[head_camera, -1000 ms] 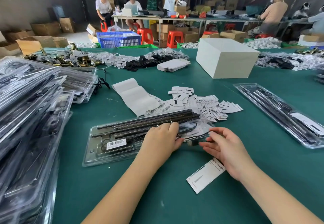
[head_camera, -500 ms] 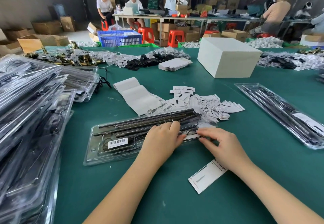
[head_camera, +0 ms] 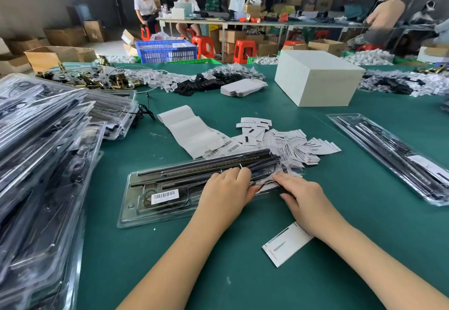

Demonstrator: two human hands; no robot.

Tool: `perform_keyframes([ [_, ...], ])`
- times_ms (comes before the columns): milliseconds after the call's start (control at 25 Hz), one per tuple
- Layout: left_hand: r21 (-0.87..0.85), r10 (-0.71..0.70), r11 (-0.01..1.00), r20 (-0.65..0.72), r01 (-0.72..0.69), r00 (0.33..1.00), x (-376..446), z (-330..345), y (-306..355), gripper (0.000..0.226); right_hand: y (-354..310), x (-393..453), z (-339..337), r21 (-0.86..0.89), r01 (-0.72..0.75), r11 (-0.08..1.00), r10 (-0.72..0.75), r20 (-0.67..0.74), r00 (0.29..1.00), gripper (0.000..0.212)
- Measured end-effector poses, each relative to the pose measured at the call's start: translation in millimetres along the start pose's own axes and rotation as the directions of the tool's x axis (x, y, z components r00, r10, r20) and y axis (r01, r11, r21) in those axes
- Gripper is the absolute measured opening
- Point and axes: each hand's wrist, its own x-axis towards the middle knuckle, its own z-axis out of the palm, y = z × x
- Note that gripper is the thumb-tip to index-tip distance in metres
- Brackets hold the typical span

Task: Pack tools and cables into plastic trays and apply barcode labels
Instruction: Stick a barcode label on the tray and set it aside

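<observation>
A: Now, what's changed w/ the right hand [head_camera: 300,194]?
B: It's moved onto the tray [head_camera: 136,209] on the surface [head_camera: 243,273], fingers flat, beside the left hand [head_camera: 227,189], which presses the rods [head_camera: 206,167]. Probably seating contents; barcode label [head_camera: 164,196] already on.

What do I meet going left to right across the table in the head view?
Stack of packed trays → tray being packed → left hand → right hand → finished tray.

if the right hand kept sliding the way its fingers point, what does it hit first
The right hand points up-left along the tray, toward the left hand. It would probably meet the left hand's fingertips first, though depth there is hard to judge.
</observation>
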Motion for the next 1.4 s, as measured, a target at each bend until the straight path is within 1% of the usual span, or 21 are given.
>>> perform_keyframes([
  [120,0.0,-0.009,1.0,-0.015,0.009,1.0,-0.5,0.0,-0.4,0.03,2.3,-3.1,-2.2,0.076,0.005,0.997,-0.01,0.07,0.998,0.07],
  [160,0.001,-0.01,1.0,-0.017,0.01,1.0,-0.8,-0.2,-0.3,0.03,4.3,-4.4,-4.3,0.096,0.008,0.995,-0.015,0.069,0.997,0.072],
  [200,0.002,-0.011,1.0,-0.017,0.011,1.0,-1.0,-0.3,0.1,0.03,5.3,-5.8,-6.4,0.11,0.014,0.994,-0.019,0.045,0.999,0.067],
  [280,-0.003,-0.017,1.0,-0.018,0.017,1.0,-0.8,-0.7,0.1,0.03,2.8,-6.5,-7.5,0.084,0.063,0.994,-0.057,-0.073,0.996,0.044],
  [320,-0.006,-0.02,1.0,-0.018,0.02,1.0,-0.7,-0.8,-0.2,0.03,-0.8,-5.9,-5.6,0.047,0.089,0.995,-0.082,-0.133,0.988,0.039],
  [360,-0.007,-0.022,1.0,-0.017,0.022,1.0,-0.8,-0.6,-0.3,0.03,-5.5,-5.1,-2.8,0.018,0.107,0.994,-0.103,-0.16,0.982,0.042],
  [440,-0.012,-0.025,1.0,-0.007,0.025,1.0,-1.1,-0.3,0.0,0.031,-14.1,-2.3,2.5,-0.015,0.169,0.986,-0.17,-0.1,0.98,0.058],
  [520,-0.029,-0.028,0.999,0.004,0.028,1.0,-1.3,0.0,0.2,0.03,-14.5,1.1,4.3,-0.032,0.254,0.967,-0.252,0.037,0.967,0.065],
  [600,-0.022,-0.031,0.999,0.011,0.031,0.999,-1.4,0.5,-0.1,0.03,-8.1,2.2,-0.1,-0.031,0.257,0.966,-0.25,0.137,0.958,0.06],
  [640,-0.022,-0.033,0.999,0.016,0.033,0.999,-1.4,0.8,-0.3,0.03,-4.7,2.3,-3.1,-0.009,0.237,0.972,-0.233,0.147,0.961,0.056],
  [720,-0.031,-0.038,0.999,0.019,0.038,0.999,-1.1,0.7,-0.2,0.03,-4.7,1.8,-7.4,0.043,0.255,0.966,-0.258,0.11,0.96,0.043],
  [800,-0.03,-0.042,0.999,0.027,0.043,0.999,-0.7,-0.2,-0.1,0.03,-8.4,0.4,-5.7,0.088,0.303,0.949,-0.308,0.04,0.951,0.022],
  [880,-0.024,-0.039,0.999,0.022,0.04,0.999,-0.7,-1.0,0.4,0.03,-11.4,-0.9,-1.2,0.138,0.264,0.955,-0.264,-0.02,0.964,0.019],
  [920,-0.031,-0.044,0.999,0.028,0.045,0.999,-0.7,-0.9,0.6,0.03,-13.4,-1.5,0.8,0.133,0.263,0.956,-0.259,-0.048,0.965,0.018],
  [960,-0.041,-0.05,0.998,0.034,0.051,0.998,-0.4,-1.0,0.5,0.029,-15.5,-1.8,3.5,0.096,0.292,0.952,-0.285,-0.079,0.955,0.015],
  [1040,-0.047,-0.052,0.997,0.044,0.054,0.998,-0.7,-1.8,0.7,0.029,-20.1,-1.1,5.7,-0.097,0.394,0.914,-0.404,-0.13,0.905,0.005],
  [1120,-0.025,-0.05,0.998,0.05,0.051,0.997,-0.5,-3.6,1.5,0.029,-23.8,4.9,5.2,-0.322,0.418,0.85,-0.49,-0.189,0.851,0.011],
  [1200,-0.018,-0.058,0.998,0.038,0.059,0.998,0.8,-3.0,1.5,0.028,-28.5,12.1,3.5,-0.46,0.372,0.806,-0.51,-0.219,0.832,0.02],
  [1280,-0.06,-0.072,0.995,0.046,0.074,0.996,2.4,-1.0,0.5,0.027,-32.1,14.2,6.1,-0.52,0.36,0.774,-0.515,-0.188,0.836,0.017],
  [1360,-0.075,-0.085,0.993,0.05,0.089,0.995,3.1,0.9,-0.7,0.028,-29.4,13.1,9.6,-0.505,0.377,0.776,-0.511,-0.154,0.845,0.009],
  [1400,-0.07,-0.09,0.993,0.048,0.094,0.995,3.7,0.9,-1.1,0.027,-26.4,13.4,10.8,-0.472,0.386,0.793,-0.494,-0.126,0.86,0.018],
])
